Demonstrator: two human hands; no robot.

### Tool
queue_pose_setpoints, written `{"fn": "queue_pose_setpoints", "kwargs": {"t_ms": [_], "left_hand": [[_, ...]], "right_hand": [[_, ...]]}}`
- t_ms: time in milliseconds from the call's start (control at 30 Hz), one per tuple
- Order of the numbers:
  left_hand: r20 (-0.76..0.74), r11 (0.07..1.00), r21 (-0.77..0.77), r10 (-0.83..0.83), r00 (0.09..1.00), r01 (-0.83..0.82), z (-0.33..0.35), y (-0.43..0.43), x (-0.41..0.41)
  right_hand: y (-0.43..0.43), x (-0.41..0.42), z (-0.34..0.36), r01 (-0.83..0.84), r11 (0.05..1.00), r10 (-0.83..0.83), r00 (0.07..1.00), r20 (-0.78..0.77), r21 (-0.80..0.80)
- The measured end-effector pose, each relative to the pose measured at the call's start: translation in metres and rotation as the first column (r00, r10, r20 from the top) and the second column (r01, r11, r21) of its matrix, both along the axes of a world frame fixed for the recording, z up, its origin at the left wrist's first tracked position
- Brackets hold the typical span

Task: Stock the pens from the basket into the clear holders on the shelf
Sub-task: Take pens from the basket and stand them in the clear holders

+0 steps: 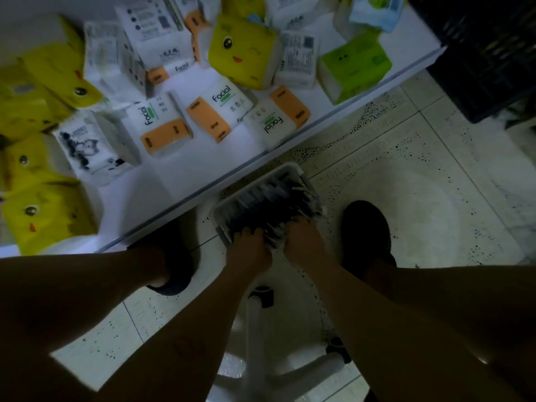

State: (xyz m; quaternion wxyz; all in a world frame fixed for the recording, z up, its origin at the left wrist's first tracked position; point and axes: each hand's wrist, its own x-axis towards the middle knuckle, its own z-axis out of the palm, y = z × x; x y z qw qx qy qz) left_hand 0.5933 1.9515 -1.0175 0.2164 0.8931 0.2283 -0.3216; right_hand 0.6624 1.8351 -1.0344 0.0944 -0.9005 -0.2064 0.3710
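A white basket [285, 170] sits on the tiled floor just below the shelf edge, packed with dark pens [266, 202]. Both my hands reach down into its near end. My left hand [250, 245] has its fingers curled into the pens on the near left side. My right hand [303, 237] has its fingers curled into the pens on the near right side. The picture is dim and blurred, so how many pens each hand grips is unclear. No clear holders are in view.
A white shelf [185, 184] above the basket carries several tissue packs [220, 107], white-orange, yellow and green. My two dark shoes [367, 230] stand either side of the basket. A white stool frame [255, 323] lies below my arms. A dark crate [490, 53] stands at the upper right.
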Motion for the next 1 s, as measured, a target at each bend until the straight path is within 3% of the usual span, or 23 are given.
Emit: {"fn": "queue_pose_setpoints", "kwargs": {"t_ms": [100, 233, 300, 400, 667, 733, 833, 900, 1000], "left_hand": [[0.026, 0.998, -0.042, 0.039, 0.999, -0.037, -0.008, 0.004, 0.0], [0.023, 0.954, -0.166, 0.259, 0.966, -0.252, -0.007, 0.01, 0.002], [-0.013, 0.876, -0.268, 0.413, 0.911, -0.401, 0.002, 0.01, 0.003], [-0.124, 0.686, -0.435, 0.596, 0.793, -0.584, 0.009, 0.008, 0.0], [-0.283, 0.463, -0.515, 0.702, 0.653, -0.721, 0.026, 0.006, -0.007], [-0.278, 0.454, -0.503, 0.721, 0.635, -0.736, 0.035, 0.005, -0.007], [-0.207, 0.53, -0.475, 0.708, 0.675, -0.702, 0.05, 0.002, -0.008], [-0.164, 0.534, -0.479, 0.726, 0.668, -0.697, 0.059, 0.0, -0.01], [-0.057, 0.521, -0.536, 0.763, 0.644, -0.664, 0.079, -0.002, -0.015]], "right_hand": [[-0.004, 0.001, -0.001, 0.058, 0.998, -0.059, 0.998, 0.019, 0.031], [-0.008, 0.006, 0.005, 0.133, 0.99, -0.133, 0.991, -0.002, 0.055], [-0.009, 0.009, 0.01, 0.174, 0.983, -0.175, 0.984, 0.013, 0.067], [-0.008, 0.014, 0.016, 0.243, 0.964, -0.249, 0.967, 0.045, 0.112], [-0.015, 0.034, 0.052, 0.449, 0.883, -0.468, 0.864, 0.188, 0.135], [-0.018, 0.034, 0.06, 0.518, 0.829, -0.552, 0.817, 0.163, 0.21], [-0.019, 0.031, 0.075, 0.676, 0.676, -0.714, 0.7, 0.032, 0.292], [-0.022, 0.027, 0.081, 0.803, 0.516, -0.81, 0.57, -0.134, 0.299], [-0.026, 0.016, 0.095, 0.939, 0.303, -0.808, 0.342, -0.479, 0.16]]}}
